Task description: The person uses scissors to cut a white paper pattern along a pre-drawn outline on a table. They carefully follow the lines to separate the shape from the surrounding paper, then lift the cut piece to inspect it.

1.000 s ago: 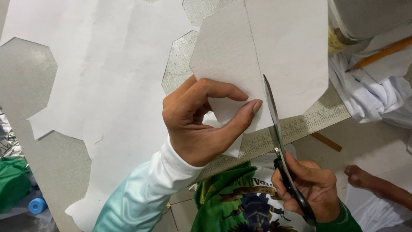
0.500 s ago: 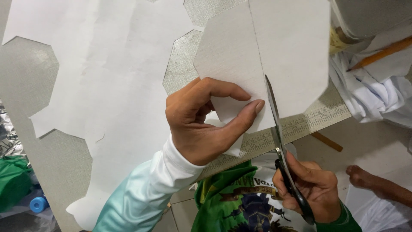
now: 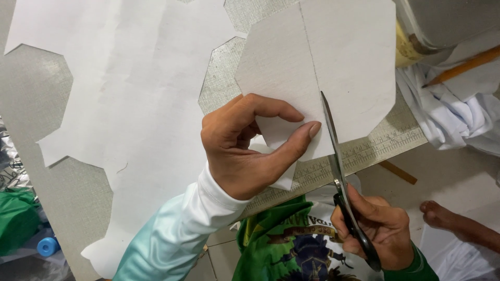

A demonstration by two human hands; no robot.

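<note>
My left hand (image 3: 250, 148) pinches the lower edge of a grey-white card piece (image 3: 333, 67) with cut corners, thumb on top and fingers curled behind. A thin pencil line runs down the card's middle. My right hand (image 3: 377, 229) grips black-handled scissors (image 3: 341, 177), whose blades point up and enter the card's lower edge along that line, just right of my left thumb. A large white paper sheet (image 3: 125, 93) with angular cut-outs lies under and to the left of my left arm.
A cutting mat with ruler markings (image 3: 375, 148) lies beneath the card. White cloth (image 3: 458, 114) and a pencil (image 3: 463, 65) sit at the right. A bare foot (image 3: 453, 221) rests on the floor lower right. Green fabric (image 3: 18, 221) and a blue object (image 3: 48, 245) are at the lower left.
The card and my left hand have shifted slightly, and the scissor blades sit a little further up into the card's lower edge along the line.
</note>
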